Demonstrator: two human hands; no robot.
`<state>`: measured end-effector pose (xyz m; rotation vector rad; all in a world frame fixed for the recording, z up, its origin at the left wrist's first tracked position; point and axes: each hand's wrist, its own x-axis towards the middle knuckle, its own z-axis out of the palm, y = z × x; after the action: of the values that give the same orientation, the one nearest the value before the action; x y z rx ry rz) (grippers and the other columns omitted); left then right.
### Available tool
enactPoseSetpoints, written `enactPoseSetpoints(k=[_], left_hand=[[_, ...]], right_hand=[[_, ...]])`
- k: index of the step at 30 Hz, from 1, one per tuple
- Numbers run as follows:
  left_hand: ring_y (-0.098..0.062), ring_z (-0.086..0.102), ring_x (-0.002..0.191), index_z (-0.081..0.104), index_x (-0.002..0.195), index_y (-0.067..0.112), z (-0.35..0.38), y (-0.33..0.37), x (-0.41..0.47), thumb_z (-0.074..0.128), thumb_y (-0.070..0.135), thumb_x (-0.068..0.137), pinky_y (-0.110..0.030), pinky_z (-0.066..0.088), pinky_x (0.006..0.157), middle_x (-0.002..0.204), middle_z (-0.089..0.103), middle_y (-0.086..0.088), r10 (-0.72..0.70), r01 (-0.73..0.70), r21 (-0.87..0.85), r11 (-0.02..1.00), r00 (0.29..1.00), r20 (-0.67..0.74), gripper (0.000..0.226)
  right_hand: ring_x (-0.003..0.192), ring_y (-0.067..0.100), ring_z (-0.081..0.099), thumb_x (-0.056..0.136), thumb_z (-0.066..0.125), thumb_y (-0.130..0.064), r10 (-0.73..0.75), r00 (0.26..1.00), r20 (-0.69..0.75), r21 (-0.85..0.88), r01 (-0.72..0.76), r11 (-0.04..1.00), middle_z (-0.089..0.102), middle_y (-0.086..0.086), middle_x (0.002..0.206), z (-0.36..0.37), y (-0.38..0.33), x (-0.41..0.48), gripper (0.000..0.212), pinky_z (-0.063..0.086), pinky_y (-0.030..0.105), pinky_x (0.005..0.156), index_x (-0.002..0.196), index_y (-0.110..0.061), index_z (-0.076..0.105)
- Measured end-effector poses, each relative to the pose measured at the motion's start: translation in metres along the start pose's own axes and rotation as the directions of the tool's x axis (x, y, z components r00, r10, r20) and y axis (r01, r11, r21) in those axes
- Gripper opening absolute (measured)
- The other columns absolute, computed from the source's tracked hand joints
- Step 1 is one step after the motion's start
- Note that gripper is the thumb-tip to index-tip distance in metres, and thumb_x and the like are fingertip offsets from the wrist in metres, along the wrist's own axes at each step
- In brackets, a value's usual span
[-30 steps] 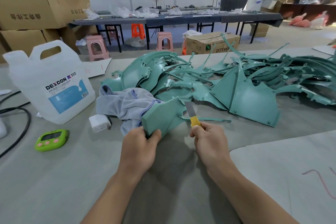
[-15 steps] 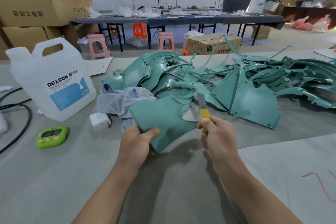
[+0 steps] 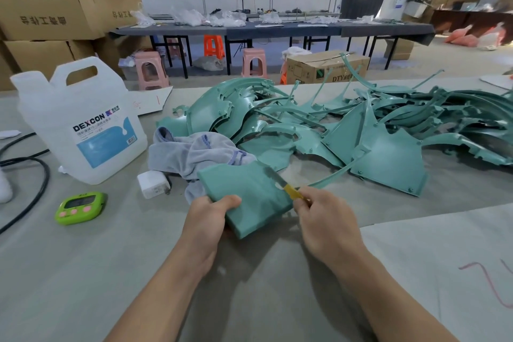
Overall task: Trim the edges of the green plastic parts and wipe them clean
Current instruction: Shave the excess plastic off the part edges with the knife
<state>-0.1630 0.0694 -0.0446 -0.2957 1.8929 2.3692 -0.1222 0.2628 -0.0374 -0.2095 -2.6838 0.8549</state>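
Observation:
My left hand [image 3: 209,218] grips a flat green plastic part [image 3: 245,193] by its near left edge, thumb on top, a little above the table. My right hand [image 3: 323,215] holds a yellow-handled knife [image 3: 288,189], whose blade lies along the part's right edge. A grey wiping cloth [image 3: 194,157] lies crumpled just behind the part. A large heap of green plastic parts [image 3: 361,130] covers the table beyond, from the middle out to the right.
A white DEXCON jug [image 3: 80,125] stands at the left, with a green timer [image 3: 80,207] and a white charger block [image 3: 152,183] near it. Black cable [image 3: 36,191] curves at the far left. A white sheet [image 3: 444,266] covers the near right of the table [image 3: 83,272].
My left hand has turned the green part so that its flat face lies up and lower toward the table. The knife blade has tipped from upright down along the part's right edge.

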Motion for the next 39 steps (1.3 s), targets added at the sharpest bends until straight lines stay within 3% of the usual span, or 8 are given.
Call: enactPoseSetpoints(k=[7, 14, 19, 24, 26, 29, 35, 39], left_hand=[[-0.027, 0.075, 0.091, 0.072, 0.103, 0.006, -0.003, 0.004, 0.001, 0.066, 0.002, 0.088, -0.042, 0.058, 0.086, 0.098, 0.079, -0.007, 0.019, -0.02, -0.008, 1.0, 1.0, -0.02, 0.017], [-0.023, 0.076, 0.081, 0.075, 0.09, 0.012, -0.006, -0.003, 0.002, 0.069, 0.007, 0.087, -0.039, 0.058, 0.075, 0.088, 0.079, -0.002, 0.047, -0.04, 0.125, 0.991, 0.998, -0.049, 0.009], [-0.021, 0.076, 0.082, 0.075, 0.092, 0.012, -0.007, -0.002, 0.004, 0.07, 0.007, 0.086, -0.036, 0.057, 0.072, 0.09, 0.079, -0.001, 0.044, -0.039, 0.133, 0.99, 0.998, -0.039, 0.009], [-0.021, 0.076, 0.086, 0.076, 0.088, 0.016, -0.008, -0.002, 0.001, 0.073, 0.023, 0.071, -0.042, 0.06, 0.082, 0.09, 0.079, 0.003, 0.099, -0.088, 0.216, 0.972, 0.994, -0.038, 0.018], [-0.018, 0.075, 0.082, 0.075, 0.084, 0.018, -0.009, -0.002, 0.001, 0.075, 0.019, 0.081, -0.038, 0.061, 0.075, 0.085, 0.079, 0.006, 0.172, -0.15, 0.267, 0.952, 0.983, -0.061, 0.003], [-0.008, 0.067, 0.062, 0.071, 0.07, 0.014, -0.009, 0.0, -0.001, 0.072, 0.018, 0.088, -0.014, 0.048, 0.051, 0.068, 0.072, 0.012, 0.387, -0.31, 0.502, 0.808, 0.921, -0.054, 0.019], [-0.012, 0.058, 0.054, 0.065, 0.067, 0.008, 0.0, -0.002, -0.014, 0.072, 0.028, 0.088, -0.022, 0.039, 0.049, 0.057, 0.063, -0.001, 0.561, -0.414, 0.72, 0.557, 0.827, 0.041, 0.03], [-0.006, 0.056, 0.054, 0.049, 0.056, 0.02, -0.001, 0.003, -0.017, 0.073, 0.029, 0.086, -0.013, 0.033, 0.044, 0.047, 0.051, 0.01, 0.596, -0.409, 0.744, 0.528, 0.803, 0.017, 0.039]], right_hand=[[0.052, 0.017, 0.047, 0.099, 0.049, -0.03, -0.012, 0.996, -0.093, -0.013, 0.01, 1.0, 0.05, -0.002, 0.054, -0.008, 0.0, 0.002, 0.032, 0.031, 0.032, 0.047, 0.069, -0.022, 0.043], [0.057, 0.017, 0.053, 0.099, 0.052, -0.028, -0.009, 0.985, 0.174, -0.101, 0.027, 0.995, 0.057, -0.004, 0.06, -0.012, 0.013, 0.008, 0.03, 0.04, 0.034, 0.053, 0.07, -0.021, 0.052], [0.056, 0.018, 0.049, 0.098, 0.056, -0.031, -0.019, 0.999, 0.048, 0.021, 0.018, 1.0, 0.054, -0.007, 0.06, -0.017, 0.018, 0.011, 0.025, 0.038, 0.035, 0.053, 0.076, -0.02, 0.052], [0.063, 0.018, 0.058, 0.1, 0.056, -0.029, -0.011, 0.975, 0.221, -0.032, 0.019, 0.999, 0.064, -0.002, 0.065, -0.019, 0.015, 0.011, 0.024, 0.05, 0.038, 0.062, 0.08, -0.019, 0.065], [0.058, 0.015, 0.054, 0.1, 0.057, -0.031, 0.006, 0.981, 0.194, 0.016, -0.009, 1.0, 0.062, -0.002, 0.063, -0.022, 0.016, 0.011, 0.027, 0.046, 0.035, 0.057, 0.079, -0.019, 0.065], [0.052, 0.016, 0.044, 0.1, 0.054, -0.03, 0.049, 0.997, 0.064, 0.071, -0.053, 0.996, 0.051, 0.0, 0.055, -0.02, 0.015, 0.011, 0.035, 0.037, 0.036, 0.052, 0.07, -0.012, 0.053], [0.063, 0.019, 0.056, 0.099, 0.049, -0.028, -0.003, 0.991, 0.134, 0.037, -0.002, 0.999, 0.058, -0.002, 0.06, 0.0, 0.0, 0.0, 0.033, 0.041, 0.036, 0.058, 0.069, -0.014, 0.055], [0.059, 0.014, 0.055, 0.099, 0.05, -0.03, 0.09, 0.993, 0.079, -0.035, -0.088, 0.996, 0.06, -0.005, 0.061, -0.002, 0.01, 0.01, 0.036, 0.042, 0.035, 0.056, 0.067, -0.016, 0.058]])
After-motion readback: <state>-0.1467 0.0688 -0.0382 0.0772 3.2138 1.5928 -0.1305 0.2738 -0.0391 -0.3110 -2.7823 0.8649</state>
